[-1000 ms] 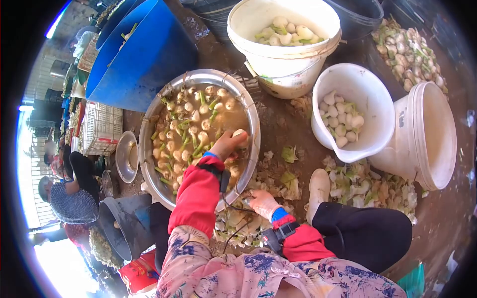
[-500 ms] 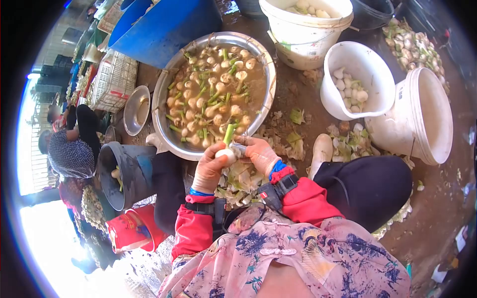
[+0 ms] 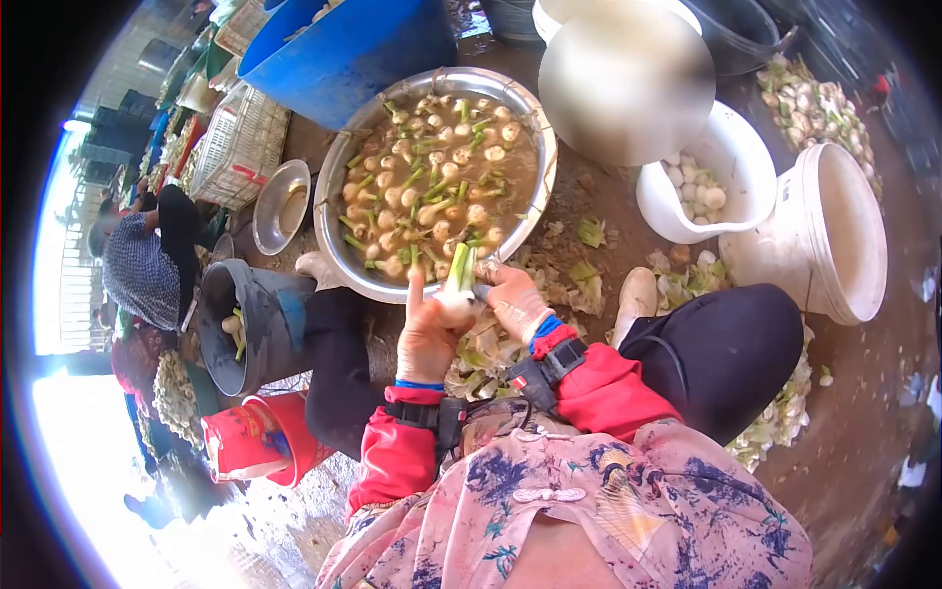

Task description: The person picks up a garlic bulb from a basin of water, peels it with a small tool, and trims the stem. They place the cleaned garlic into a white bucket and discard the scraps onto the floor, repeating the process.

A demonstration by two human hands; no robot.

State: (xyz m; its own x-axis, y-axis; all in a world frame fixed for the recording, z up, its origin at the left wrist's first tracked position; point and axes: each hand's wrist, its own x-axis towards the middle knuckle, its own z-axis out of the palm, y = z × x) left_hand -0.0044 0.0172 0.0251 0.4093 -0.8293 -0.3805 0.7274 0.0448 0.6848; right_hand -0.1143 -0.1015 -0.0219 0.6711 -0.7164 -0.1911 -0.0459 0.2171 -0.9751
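Note:
My left hand (image 3: 428, 342) is closed around a white garlic bulb (image 3: 457, 306) with a green stem pointing up; its index finger sticks up beside the stem. Against the bulb's other side, my right hand (image 3: 514, 302) has its fingers curled in. A small grey piece shows near the right thumb, too small to name. Just beyond both hands stands a wide metal basin (image 3: 543, 187) of brown water, where many stemmed garlic bulbs (image 3: 432, 211) float. Pale peelings (image 3: 481, 361) lie on the ground below my hands.
A white bucket (image 3: 655, 201) holds peeled bulbs, beside a tipped white bucket (image 3: 852, 236). A blue tub (image 3: 343, 69) stands behind the basin. At left are a grey bucket (image 3: 221, 334), a red bucket (image 3: 304, 432), a metal bowl (image 3: 267, 216) and a seated person (image 3: 147, 265).
The left hand has turned, its index finger now raised, and the bulb has tilted with more of its stem showing. The view has shifted slightly. A grey blur now covers the upper white bucket.

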